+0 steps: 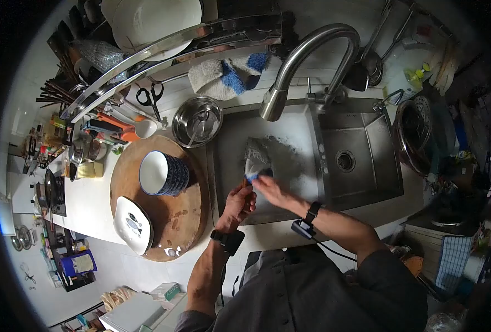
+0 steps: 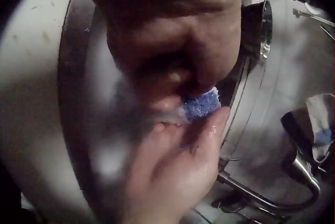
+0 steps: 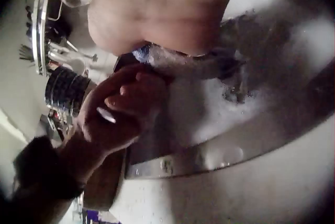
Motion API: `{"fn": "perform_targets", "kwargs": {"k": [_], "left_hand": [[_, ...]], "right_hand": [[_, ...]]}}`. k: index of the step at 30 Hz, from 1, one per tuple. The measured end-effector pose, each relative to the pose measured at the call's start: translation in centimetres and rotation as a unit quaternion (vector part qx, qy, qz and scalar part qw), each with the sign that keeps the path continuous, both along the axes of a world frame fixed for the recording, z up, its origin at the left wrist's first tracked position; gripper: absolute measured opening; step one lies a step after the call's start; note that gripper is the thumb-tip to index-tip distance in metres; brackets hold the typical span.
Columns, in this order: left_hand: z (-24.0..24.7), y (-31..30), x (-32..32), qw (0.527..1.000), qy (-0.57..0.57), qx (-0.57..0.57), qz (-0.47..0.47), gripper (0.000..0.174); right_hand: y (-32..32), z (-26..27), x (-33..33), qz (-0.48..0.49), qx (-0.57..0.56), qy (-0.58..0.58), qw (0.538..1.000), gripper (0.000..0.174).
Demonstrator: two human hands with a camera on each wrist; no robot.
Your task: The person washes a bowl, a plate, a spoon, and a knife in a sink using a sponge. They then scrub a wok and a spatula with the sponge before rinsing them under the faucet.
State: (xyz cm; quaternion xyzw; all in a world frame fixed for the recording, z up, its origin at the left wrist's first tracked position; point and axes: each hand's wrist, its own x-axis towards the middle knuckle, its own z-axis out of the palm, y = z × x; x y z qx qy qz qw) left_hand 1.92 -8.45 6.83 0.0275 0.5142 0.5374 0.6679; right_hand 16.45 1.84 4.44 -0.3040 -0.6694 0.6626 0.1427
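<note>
Over the soapy basin, my right hand grips a wet cloth in grey, white and blue. Its fingers fold the cloth just ahead of the left hand. The left hand is a fist, fingers curled round a slim thing whose pale shiny end pokes out; I cannot tell what kind it is. In the left wrist view a blue bit of cloth shows between the two hands, which are close together. The rest of the slim thing is hidden by hands and cloth.
A round chopping board at left carries stacked blue-patterned bowls and fish-painted plates. A steel bowl with a spoon stands behind. The faucet arches over the basin; a smaller basin adjoins at right.
</note>
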Motion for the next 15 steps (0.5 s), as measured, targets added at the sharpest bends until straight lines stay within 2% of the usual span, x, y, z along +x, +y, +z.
{"fn": "perform_targets", "kwargs": {"k": [1,2,5,6,7,9,13,15], "left_hand": [[0.0,0.1,0.0,1.0,-0.014,0.002,0.002,0.012],[0.1,0.1,-0.1,1.0,-0.029,0.003,0.003,0.011],[0.3,-0.3,-0.4,0.998,-0.063,-0.022,-0.009,0.011],[0.6,-0.6,-0.3,0.998,-0.063,-0.023,-0.009,0.011],[0.8,-1.0,-0.2,0.997,-0.078,-0.019,-0.007,0.011],[0.8,-1.5,-0.2,0.996,-0.092,-0.014,-0.003,0.01],[0.4,-2.4,-0.6,0.996,-0.091,0.011,0.0,0.009],[0.7,-2.5,-0.8,0.996,-0.086,0.023,0.001,0.01]], "right_hand": [[-0.9,0.0,-0.1,0.013,0.008,0.012,1.0,0.04],[-1.2,0.0,-0.1,0.027,0.043,-0.037,0.998,0.039],[0.0,-0.8,-0.6,0.018,0.061,-0.038,0.997,0.042],[0.8,-5.0,-0.7,0.038,0.266,-0.066,0.961,0.048],[2.4,-2.8,-0.9,-0.002,0.088,-0.091,0.992,0.051],[4.4,-6.3,-0.6,-0.066,0.164,-0.116,0.977,0.053],[8.8,-10.4,3.5,-0.058,0.189,-0.183,0.963,0.054],[9.7,-11.5,4.7,-0.093,0.157,-0.313,0.932,0.048]]}}
